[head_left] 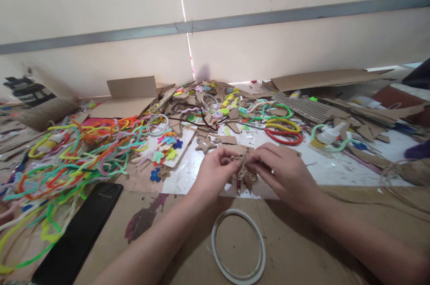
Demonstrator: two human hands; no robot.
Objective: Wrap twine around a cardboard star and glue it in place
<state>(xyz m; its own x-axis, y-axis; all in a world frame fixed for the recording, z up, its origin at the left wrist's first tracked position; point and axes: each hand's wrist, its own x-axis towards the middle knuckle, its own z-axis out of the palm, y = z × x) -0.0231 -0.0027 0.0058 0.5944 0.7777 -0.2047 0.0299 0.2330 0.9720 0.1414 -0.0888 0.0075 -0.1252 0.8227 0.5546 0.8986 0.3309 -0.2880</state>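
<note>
Pinched between left hand (218,166) and right hand (285,171), a twine-trimmed cardboard cutout (244,166) is on the far side of a white tape roll (242,279). It looks light and fairly stiff, its loops likely to slip; the edges seem the safest hold.

No word, brand or number can be read here. The black item (28,90) at far left carries pale marks like letters, too blurred. The yellow label (317,143) on the clear bottle (331,134) is also unreadable.
</note>
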